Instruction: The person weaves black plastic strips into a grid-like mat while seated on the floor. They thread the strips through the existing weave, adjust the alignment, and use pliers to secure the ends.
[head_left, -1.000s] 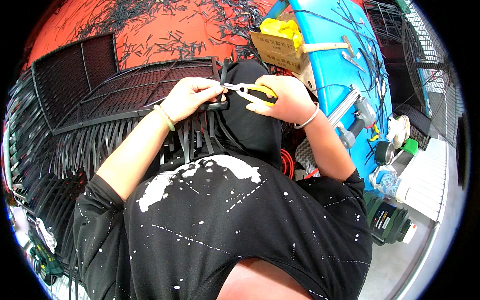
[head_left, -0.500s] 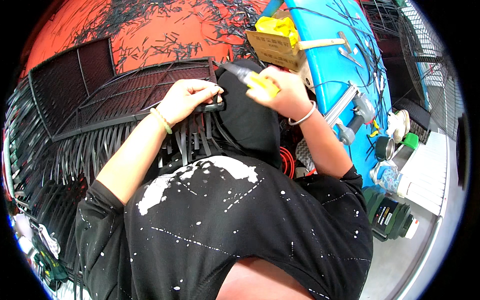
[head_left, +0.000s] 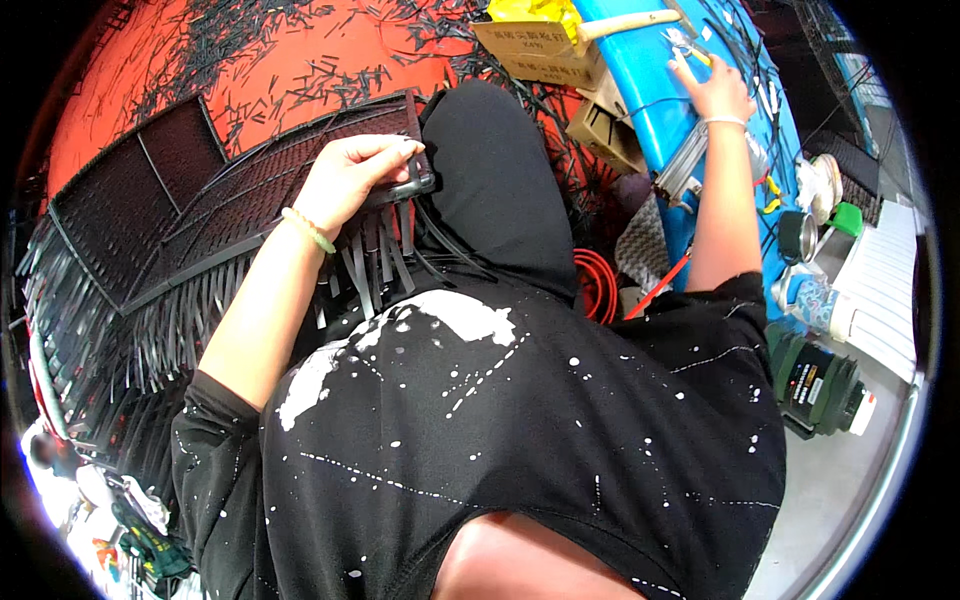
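Note:
My left hand (head_left: 355,175) pinches with thumb and forefinger at the corner of a black woven panel (head_left: 270,175), where a black strip (head_left: 414,172) shows under the fingertips. Loose strip ends (head_left: 372,255) hang from the panel's near edge. At the right, my right hand (head_left: 722,95) reaches over a blue table (head_left: 640,70), its fingers apart. A yellow-handled tool (head_left: 703,57) lies by those fingertips, partly hidden. Just beyond is a metal hand tool (head_left: 682,40), too small to make out fully.
A hammer (head_left: 630,22) lies across the table edge beside a cardboard box (head_left: 535,50) holding yellow plastic. A grey power tool (head_left: 690,165) and a steel cup (head_left: 797,236) are nearer. A red hose (head_left: 597,285) coils beside my knee. Black offcuts (head_left: 330,80) litter the red floor.
My right hand has moved from beside the panel corner to the right, over the table, carrying the yellow-handled tool there. My left hand keeps its pinch at the corner.

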